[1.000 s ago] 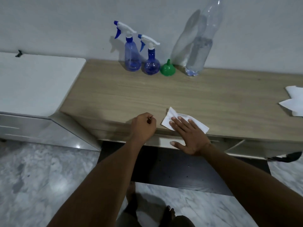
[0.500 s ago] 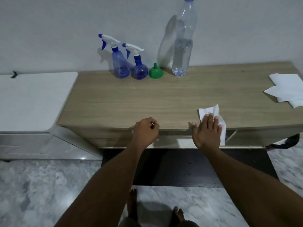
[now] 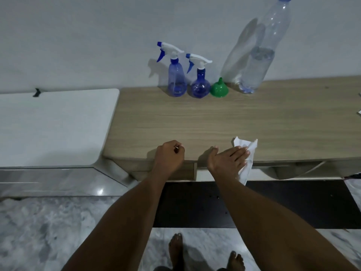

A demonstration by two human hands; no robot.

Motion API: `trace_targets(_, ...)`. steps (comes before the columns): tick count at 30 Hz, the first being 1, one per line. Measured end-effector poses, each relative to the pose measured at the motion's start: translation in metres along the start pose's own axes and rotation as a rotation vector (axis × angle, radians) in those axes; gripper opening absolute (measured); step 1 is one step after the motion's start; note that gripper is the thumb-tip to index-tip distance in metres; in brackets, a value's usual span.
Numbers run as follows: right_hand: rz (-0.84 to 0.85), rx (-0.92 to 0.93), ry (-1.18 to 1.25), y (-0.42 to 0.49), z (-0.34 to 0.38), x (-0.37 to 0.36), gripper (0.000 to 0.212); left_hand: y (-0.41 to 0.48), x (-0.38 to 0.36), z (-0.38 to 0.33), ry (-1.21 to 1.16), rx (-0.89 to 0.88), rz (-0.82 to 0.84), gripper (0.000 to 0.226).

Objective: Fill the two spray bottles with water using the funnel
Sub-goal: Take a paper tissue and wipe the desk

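Head: funnel (image 3: 219, 90) well beyond right grip (image 3: 226, 161) (on tissue (image 3: 244, 142)).

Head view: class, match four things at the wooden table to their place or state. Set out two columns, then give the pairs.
Things:
1. green funnel
2. water bottle
3. white tissue
4. left hand

Place or state:
A. fingers curled, at the front edge of the table
B. partly filled, cap on
C. spout up, beside the round spray bottle
D. under the fingers of the right hand

Pairs: 1-C; 2-B; 3-D; 4-A
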State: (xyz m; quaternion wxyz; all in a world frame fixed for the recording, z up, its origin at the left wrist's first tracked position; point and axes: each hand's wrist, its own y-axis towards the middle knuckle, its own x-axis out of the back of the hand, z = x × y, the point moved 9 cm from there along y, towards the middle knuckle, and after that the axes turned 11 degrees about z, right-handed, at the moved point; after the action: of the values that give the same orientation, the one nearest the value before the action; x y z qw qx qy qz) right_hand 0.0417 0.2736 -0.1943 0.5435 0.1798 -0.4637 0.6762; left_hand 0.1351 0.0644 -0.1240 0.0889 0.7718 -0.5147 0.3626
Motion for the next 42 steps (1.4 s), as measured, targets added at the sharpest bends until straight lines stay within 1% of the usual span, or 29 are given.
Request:
trace_targets(3, -0.014, -0.01, -0.03, -0.014, 0.031, -0.026, 0.089, 0.005, 0.033, 0.03, 0.016, 0.024, -0.023, 0.019)
trace_targets(6, 0.04, 0.052, -0.058, -0.03, 0.068, -0.057, 0.087, 0.007, 0.059, 0.056, 0.008, 0.043, -0.045, 0.021)
trace_targets(10, 0.103, 0.262, -0.217, -0.057, 0.114, -0.102, 0.082, 0.009, 0.084, 0.083, -0.036, 0.071, -0.081, 0.022)
trace_targets(14, 0.149, 0.488, -0.39, -0.077, 0.136, -0.132, 0.077, 0.008, 0.099, 0.103, -0.041, 0.072, -0.116, 0.026)
trace_targets(17, 0.122, 0.623, -0.429, -0.08, 0.136, -0.132, 0.07, 0.005, 0.104, 0.111, -0.05, 0.092, -0.13, 0.027)
trace_targets(20, 0.008, 0.773, -0.367, -0.086, 0.135, -0.116, 0.052, 0.002, 0.103, 0.111, -0.047, 0.099, -0.133, 0.027)
trace_targets(22, -0.058, 0.864, -0.392, -0.094, 0.135, -0.107, 0.043, 0.0, 0.1, 0.107, -0.036, 0.095, -0.13, 0.026)
trace_targets(24, -0.056, 0.946, -0.444, -0.101, 0.135, -0.103, 0.035, -0.002, 0.098, 0.099, -0.021, 0.087, -0.136, 0.025)
trace_targets(25, 0.0, 0.968, -0.461, -0.102, 0.134, -0.104, 0.033, -0.004, 0.098, 0.094, -0.012, 0.082, -0.139, 0.025)
trace_targets(27, 0.204, 0.97, -0.502, -0.1, 0.129, -0.109, 0.037, -0.008, 0.097, 0.082, 0.005, 0.062, -0.133, 0.024)
trace_targets(29, 0.484, 0.89, -0.518, -0.096, 0.112, -0.112, 0.034, -0.011, 0.094, 0.069, 0.01, 0.052, -0.12, 0.022)
trace_targets(30, 0.579, 0.821, -0.451, -0.094, 0.105, -0.104, 0.029, -0.012, 0.092, 0.061, 0.005, 0.05, -0.119, 0.021)
trace_targets(31, 0.61, 0.757, -0.358, -0.088, 0.1, -0.089, 0.025, -0.012, 0.09, 0.053, -0.001, 0.048, -0.121, 0.02)
trace_targets(34, 0.557, 0.608, -0.158, -0.061, 0.09, -0.024, 0.024, -0.011, 0.074, 0.019, -0.018, 0.051, -0.081, 0.018)
trace_targets(36, 0.541, 0.512, 0.013, -0.041, 0.083, 0.024, 0.018, -0.007, 0.052, -0.01, -0.034, 0.048, 0.015, 0.017)
trace_targets(39, 0.537, 0.344, 0.34, -0.021, 0.069, 0.098, 0.01, -0.003, 0.007, -0.057, -0.133, 0.037, 0.204, 0.011)
trace_targets(40, 0.533, 0.322, 0.419, -0.018, 0.065, 0.12, 0.008, -0.003, -0.007, -0.075, -0.161, 0.028, 0.253, 0.013)
trace_targets(42, 0.508, 0.307, 0.527, -0.012, 0.059, 0.164, 0.006, -0.004, -0.036, -0.113, -0.195, -0.001, 0.347, 0.028)
